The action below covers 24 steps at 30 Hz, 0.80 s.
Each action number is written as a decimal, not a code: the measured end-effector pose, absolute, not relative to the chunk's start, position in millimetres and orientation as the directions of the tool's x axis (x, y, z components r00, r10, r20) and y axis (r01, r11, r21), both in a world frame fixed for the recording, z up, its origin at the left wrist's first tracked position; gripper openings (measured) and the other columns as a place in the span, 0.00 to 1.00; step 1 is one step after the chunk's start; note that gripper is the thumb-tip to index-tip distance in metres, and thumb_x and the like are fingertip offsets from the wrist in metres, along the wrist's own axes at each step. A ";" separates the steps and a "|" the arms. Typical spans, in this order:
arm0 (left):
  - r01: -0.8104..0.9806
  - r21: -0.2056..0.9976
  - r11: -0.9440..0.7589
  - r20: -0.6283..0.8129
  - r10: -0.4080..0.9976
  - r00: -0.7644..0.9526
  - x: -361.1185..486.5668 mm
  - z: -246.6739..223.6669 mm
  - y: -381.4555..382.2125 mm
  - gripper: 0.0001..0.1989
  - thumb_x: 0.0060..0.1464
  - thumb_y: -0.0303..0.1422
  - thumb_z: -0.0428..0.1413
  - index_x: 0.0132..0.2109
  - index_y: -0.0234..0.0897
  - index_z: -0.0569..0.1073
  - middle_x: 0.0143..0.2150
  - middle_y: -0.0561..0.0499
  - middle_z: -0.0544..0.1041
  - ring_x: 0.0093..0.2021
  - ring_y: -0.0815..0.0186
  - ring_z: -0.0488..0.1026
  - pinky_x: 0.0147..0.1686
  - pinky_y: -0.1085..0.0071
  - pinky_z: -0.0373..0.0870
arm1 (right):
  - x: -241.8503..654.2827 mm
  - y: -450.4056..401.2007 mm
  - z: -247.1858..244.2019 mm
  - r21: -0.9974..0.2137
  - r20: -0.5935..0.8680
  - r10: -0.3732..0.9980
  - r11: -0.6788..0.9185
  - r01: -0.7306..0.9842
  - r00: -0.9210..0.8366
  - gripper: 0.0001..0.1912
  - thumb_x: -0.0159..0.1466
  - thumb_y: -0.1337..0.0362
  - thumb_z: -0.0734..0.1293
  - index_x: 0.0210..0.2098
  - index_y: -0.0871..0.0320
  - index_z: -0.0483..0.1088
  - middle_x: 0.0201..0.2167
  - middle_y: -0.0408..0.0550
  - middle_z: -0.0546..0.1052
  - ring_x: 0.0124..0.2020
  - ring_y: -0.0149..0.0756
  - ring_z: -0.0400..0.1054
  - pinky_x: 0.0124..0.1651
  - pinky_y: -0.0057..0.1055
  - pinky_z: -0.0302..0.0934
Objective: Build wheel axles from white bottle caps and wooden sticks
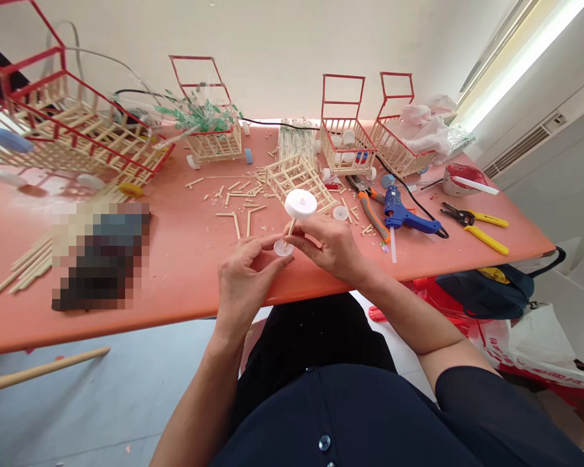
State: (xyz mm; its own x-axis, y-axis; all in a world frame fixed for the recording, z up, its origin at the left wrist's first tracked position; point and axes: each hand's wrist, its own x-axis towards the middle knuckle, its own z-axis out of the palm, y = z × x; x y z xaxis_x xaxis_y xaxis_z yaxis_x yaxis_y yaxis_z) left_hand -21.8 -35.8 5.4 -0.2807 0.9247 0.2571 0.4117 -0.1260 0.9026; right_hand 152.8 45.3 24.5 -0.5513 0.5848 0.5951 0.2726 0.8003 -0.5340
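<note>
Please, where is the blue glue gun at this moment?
In the head view, the blue glue gun is on the right part of the table, between the orange-and-grey pliers and the yellow-handled tool.

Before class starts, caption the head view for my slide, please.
Left hand on a white cap, right hand on a stick topped by another cap, small carts and a glue gun nearby.

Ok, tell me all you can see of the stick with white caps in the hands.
The thin, pale, wood-like stick is tilted over the table, its top leaning right. Its upper end carries a round white cap, plastic by its look, with a small mark at its centre. Its lower end meets a second cap, shallow and translucent; whether they are joined cannot be told. The right hand pinches the stick low down; the left hand holds the second cap.
</note>
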 end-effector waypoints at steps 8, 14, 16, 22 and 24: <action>0.243 0.967 -0.073 0.140 0.953 -0.270 -21.4 11.1 -37.1 0.16 0.54 0.37 0.72 0.51 0.45 0.88 0.49 0.50 0.88 0.47 0.58 0.85 0.52 0.64 0.81 | 152.4 47.1 21.7 -0.488 0.635 0.551 0.830 0.271 -0.541 0.20 0.80 0.51 0.62 0.39 0.57 0.75 0.36 0.48 0.81 0.37 0.33 0.73 0.44 0.29 0.63; 0.209 0.977 -0.041 0.099 0.956 -0.276 -22.7 11.8 -36.6 0.18 0.52 0.38 0.73 0.50 0.43 0.88 0.46 0.49 0.89 0.46 0.57 0.86 0.49 0.63 0.83 | 151.2 45.8 21.0 -0.488 0.609 0.578 0.813 0.318 -0.543 0.18 0.79 0.54 0.62 0.38 0.56 0.75 0.35 0.46 0.81 0.36 0.33 0.73 0.43 0.29 0.63; 0.201 0.978 -0.047 0.104 0.953 -0.285 -23.1 10.1 -36.0 0.18 0.51 0.38 0.73 0.50 0.43 0.88 0.45 0.49 0.89 0.45 0.57 0.86 0.49 0.63 0.84 | 150.5 45.1 21.0 -0.483 0.616 0.575 0.816 0.318 -0.539 0.16 0.79 0.56 0.63 0.38 0.56 0.75 0.36 0.46 0.82 0.37 0.32 0.73 0.43 0.29 0.63; 0.167 0.985 -0.053 0.102 0.947 -0.304 -23.0 6.6 -34.3 0.19 0.50 0.39 0.73 0.50 0.41 0.88 0.45 0.48 0.89 0.44 0.56 0.86 0.48 0.62 0.85 | 149.3 44.4 20.9 -0.495 0.602 0.584 0.808 0.319 -0.545 0.16 0.79 0.56 0.63 0.40 0.56 0.77 0.39 0.48 0.83 0.39 0.34 0.76 0.46 0.30 0.65; 0.162 0.985 -0.053 0.101 0.948 -0.302 -23.0 6.4 -34.2 0.20 0.50 0.39 0.73 0.50 0.41 0.88 0.45 0.48 0.89 0.44 0.56 0.86 0.48 0.62 0.85 | 149.2 44.7 20.4 -0.503 0.595 0.589 0.804 0.319 -0.546 0.16 0.79 0.55 0.63 0.40 0.56 0.77 0.39 0.48 0.83 0.40 0.35 0.76 0.46 0.30 0.65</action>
